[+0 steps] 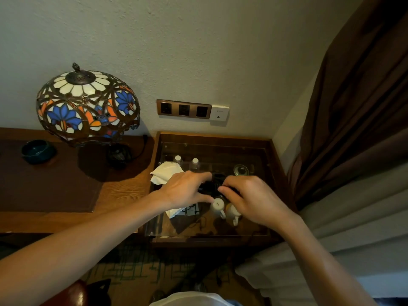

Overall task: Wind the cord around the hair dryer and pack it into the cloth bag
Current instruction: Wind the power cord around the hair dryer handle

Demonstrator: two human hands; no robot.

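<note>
At the centre of the frame, a black hair dryer [213,184] is held between the left hand [185,189] and the right hand [247,198], both closed around it above the glass worktop [254,155]. The cord cannot be told apart from the dark body. The cloth bag [164,174] lies just left of the hands, partly hidden by the left one. Two white cups [218,206] are seen directly below the hands; they could be knocked over if a loose loop is swung low during winding.
</note>
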